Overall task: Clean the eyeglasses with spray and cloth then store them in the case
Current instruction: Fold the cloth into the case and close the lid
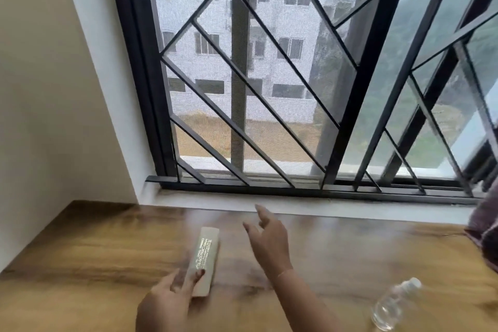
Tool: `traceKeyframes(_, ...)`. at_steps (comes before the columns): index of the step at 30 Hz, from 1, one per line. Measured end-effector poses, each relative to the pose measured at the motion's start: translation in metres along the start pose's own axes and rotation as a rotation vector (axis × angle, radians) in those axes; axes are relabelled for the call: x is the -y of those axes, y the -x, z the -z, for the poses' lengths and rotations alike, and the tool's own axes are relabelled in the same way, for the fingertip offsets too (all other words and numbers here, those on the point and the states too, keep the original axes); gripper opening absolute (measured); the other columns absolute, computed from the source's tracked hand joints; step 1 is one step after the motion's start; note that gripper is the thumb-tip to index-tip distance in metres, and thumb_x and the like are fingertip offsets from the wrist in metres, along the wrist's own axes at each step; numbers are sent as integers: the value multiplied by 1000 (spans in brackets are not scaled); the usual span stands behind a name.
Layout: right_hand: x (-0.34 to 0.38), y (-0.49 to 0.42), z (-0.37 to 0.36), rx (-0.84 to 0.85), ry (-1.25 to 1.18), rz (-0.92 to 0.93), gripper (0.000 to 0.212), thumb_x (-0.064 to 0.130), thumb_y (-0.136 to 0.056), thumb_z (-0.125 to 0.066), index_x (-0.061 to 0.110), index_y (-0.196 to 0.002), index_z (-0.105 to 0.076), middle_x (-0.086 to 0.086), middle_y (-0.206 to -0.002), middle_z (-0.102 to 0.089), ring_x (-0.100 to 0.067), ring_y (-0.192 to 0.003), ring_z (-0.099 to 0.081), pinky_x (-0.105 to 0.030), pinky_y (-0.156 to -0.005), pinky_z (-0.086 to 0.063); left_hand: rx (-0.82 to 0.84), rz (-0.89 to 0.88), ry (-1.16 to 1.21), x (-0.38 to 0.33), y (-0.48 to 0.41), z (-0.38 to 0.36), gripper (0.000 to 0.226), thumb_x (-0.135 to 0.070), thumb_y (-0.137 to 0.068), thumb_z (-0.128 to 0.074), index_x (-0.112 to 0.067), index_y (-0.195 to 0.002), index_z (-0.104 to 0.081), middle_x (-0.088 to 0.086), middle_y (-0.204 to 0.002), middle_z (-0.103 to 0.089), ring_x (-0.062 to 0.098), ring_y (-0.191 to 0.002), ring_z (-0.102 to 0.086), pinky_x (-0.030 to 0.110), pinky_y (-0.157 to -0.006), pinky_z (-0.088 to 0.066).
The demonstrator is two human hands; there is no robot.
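A long beige eyeglass case [206,256] with gold lettering lies shut on the wooden table [80,264]. My left hand [168,302] rests its fingertips on the case's near end, fingers spread, not gripping it. My right hand [269,240] hovers open just right of the case, fingers apart and pointing towards the window, holding nothing. A clear spray bottle [393,304] with a white cap lies on its side at the table's lower right. No eyeglasses or cloth are in view.
A barred window [269,75] with a white sill [296,205] runs along the table's far edge. A cream wall [54,89] closes the left side. Purplish patterned fabric [485,229] intrudes at the right edge.
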State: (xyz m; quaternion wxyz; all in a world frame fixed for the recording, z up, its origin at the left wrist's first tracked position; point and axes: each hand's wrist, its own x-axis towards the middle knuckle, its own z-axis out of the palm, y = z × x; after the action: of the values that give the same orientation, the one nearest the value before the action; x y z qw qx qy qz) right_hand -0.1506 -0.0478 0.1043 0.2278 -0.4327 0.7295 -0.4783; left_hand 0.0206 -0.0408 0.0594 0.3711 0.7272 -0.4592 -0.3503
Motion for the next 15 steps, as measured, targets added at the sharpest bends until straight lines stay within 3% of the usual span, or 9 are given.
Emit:
traceKeyframes(3,-1,24,72,-316,153,154,63,4,-71,-74,4,-130,-51,-8,-130,-56,-25,-120,-50,-29,-102,-39,108,-202,18,-33,28,-19,32,-35,-62,-84,-22,-90,-76,-1,-65,-65,22,-68,-61,28,-65,-45)
traceKeyframes(6,-16,45,140,-536,450,42,73,6,-58,-82,4,-125,-54,-13,-129,-57,-38,-111,-51,-45,-92,-41,453,-356,94,-54,60,-63,31,-26,-63,-84,-20,-92,-75,-9,-63,-64,8,-58,-59,26,-64,-53)
traceKeyframes(11,-57,68,193,-374,640,-349,96,33,-62,-80,21,-143,-29,-1,-149,-32,-28,-132,-29,-44,-101,-30,987,-375,114,-74,125,-135,54,-23,-68,-78,-22,-120,-62,-3,-109,-64,7,-90,-60,19,-79,-50)
traceKeyframes(15,-84,73,197,-245,447,-440,92,18,-65,-78,7,-141,-28,-12,-146,-34,-27,-132,-32,-32,-100,-30,1161,-443,-13,-74,158,-165,65,-16,-73,-68,-18,-135,-48,-2,-135,-52,9,-117,-52,19,-94,-45)
